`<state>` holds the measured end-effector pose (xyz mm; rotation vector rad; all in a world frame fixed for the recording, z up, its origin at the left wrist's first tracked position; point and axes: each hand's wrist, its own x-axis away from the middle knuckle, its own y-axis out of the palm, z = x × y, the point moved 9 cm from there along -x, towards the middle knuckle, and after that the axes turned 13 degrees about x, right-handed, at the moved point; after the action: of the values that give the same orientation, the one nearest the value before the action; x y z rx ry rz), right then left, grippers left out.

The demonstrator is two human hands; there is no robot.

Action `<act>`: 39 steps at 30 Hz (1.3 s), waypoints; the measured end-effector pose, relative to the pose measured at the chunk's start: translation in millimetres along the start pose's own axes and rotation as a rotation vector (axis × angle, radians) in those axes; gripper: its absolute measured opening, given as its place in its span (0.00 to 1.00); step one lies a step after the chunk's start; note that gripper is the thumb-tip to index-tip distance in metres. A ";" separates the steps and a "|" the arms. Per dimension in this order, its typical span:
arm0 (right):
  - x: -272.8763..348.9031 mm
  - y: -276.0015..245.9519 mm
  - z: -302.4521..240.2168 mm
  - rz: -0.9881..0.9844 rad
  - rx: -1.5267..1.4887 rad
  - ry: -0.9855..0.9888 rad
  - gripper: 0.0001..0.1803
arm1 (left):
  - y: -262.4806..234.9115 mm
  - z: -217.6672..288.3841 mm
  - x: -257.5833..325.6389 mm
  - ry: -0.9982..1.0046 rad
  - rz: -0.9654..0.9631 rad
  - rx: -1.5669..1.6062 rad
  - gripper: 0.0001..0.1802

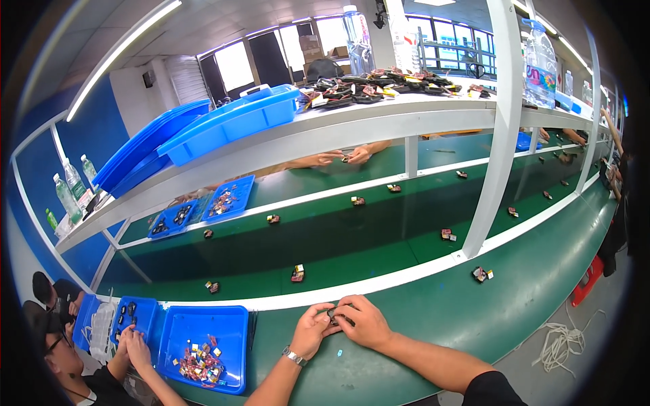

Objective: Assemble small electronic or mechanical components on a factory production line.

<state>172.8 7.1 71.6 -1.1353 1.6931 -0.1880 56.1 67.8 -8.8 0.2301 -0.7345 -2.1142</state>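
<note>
Right of the large blue tray (pixel 227 321), the person's left hand (pixel 310 333) and right hand (pixel 367 323) pinch a small dark part (pixel 332 315) (fingers hide its details). A steady left pinch would best support precise right-hand fingerwork.

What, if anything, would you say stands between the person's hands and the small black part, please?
Nothing visible does: the left hand and right hand both have their fingers on the small black part, above the green worktop.
</note>
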 end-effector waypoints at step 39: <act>2.3 -1.5 -10.7 0.029 0.182 -0.027 0.07 | 2.1 -2.7 -0.8 -0.018 -0.016 -0.064 0.16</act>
<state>165.0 0.5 75.7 -0.9736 1.6330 -0.3008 59.1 66.3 -9.9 0.1830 -0.6764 -2.1539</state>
